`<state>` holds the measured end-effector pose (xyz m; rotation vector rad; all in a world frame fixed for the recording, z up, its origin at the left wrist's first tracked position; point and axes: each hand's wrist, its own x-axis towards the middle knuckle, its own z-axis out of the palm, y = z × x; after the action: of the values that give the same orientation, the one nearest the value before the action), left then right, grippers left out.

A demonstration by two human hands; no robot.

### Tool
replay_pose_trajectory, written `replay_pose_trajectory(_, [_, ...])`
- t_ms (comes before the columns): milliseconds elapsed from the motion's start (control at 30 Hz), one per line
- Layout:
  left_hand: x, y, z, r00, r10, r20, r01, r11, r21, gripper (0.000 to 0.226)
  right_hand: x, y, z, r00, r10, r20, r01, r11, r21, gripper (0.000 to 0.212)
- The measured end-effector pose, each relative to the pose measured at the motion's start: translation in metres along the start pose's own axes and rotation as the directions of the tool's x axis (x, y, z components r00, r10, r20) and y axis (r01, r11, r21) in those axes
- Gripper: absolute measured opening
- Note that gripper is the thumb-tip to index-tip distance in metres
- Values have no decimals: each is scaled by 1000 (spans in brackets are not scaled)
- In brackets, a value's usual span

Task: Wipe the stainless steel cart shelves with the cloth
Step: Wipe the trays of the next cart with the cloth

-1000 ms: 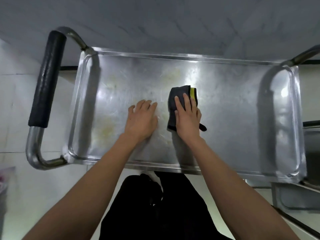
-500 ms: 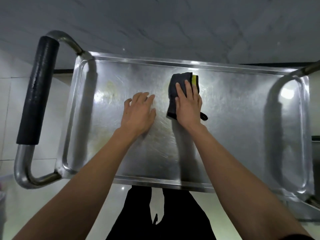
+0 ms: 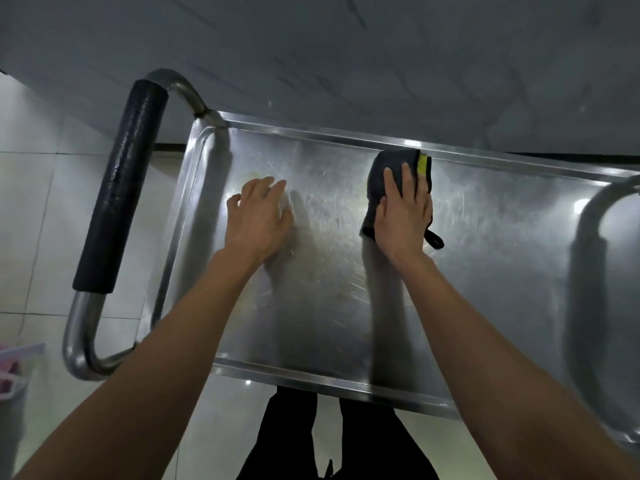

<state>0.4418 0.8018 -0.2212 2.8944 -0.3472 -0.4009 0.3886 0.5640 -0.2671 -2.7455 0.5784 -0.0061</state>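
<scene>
Pressing cloth [image 3: 388, 171] against shelf's far rim [image 3: 311, 132], right hand [image 3: 403, 216].

Cart shelf [image 3: 485, 271]: stainless steel, glossy, bright glare spots; fine swirling scratches and a dull, smeared patch under and between the fingers of both hands.
Shelf rim [image 3: 311, 133]: smooth folded metal, shinier than the flat sheet.
Cloth [image 3: 384, 171]: dark grey soft woven fabric, matt, folded, under the right-hand fingers [image 3: 408, 178]; a bright yellow strip beside the fingertips.
Handle tube [image 3: 79, 341]: polished round metal, smooth and reflective.
Handle grip [image 3: 121, 188]: black sleeve, lightly textured, faint sheen, looks like rubber or foam.
Floor [image 3: 31, 209]: pale tiles, smooth, slightly glossy.
Wall [image 3: 346, 57]: grey veined, marble-like, smooth.
</scene>
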Motion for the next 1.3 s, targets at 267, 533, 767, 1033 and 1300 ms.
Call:
replay_pose_trajectory(267, [14,-33,-8,996,-72,-46,70,997,-44,48,24,-31,13,999,-53,0,53,998,-23,53])
replay_pose_trajectory(533, [21,-63,-17,993,-117,-26,116,993,-27,48,24,-39,21,998,-66,-21,64,995,-72,57])
replay_pose_trajectory(767, [22,-59,-17,998,-69,-13,69,997,-18,48,18,-40,22,997,-67,-29,64,993,-95,57])
replay_pose_trajectory(1033, [31,-51,-10,999,-45,-14,45,999,-19,48,10,-31,18,997,-74,-23,72,992,-104,57])
replay_pose_trajectory(1300, [52,-58,-21,997,-72,-14,72,997,10,47,0,-22,13,997,-73,-23,71,993,-91,57])
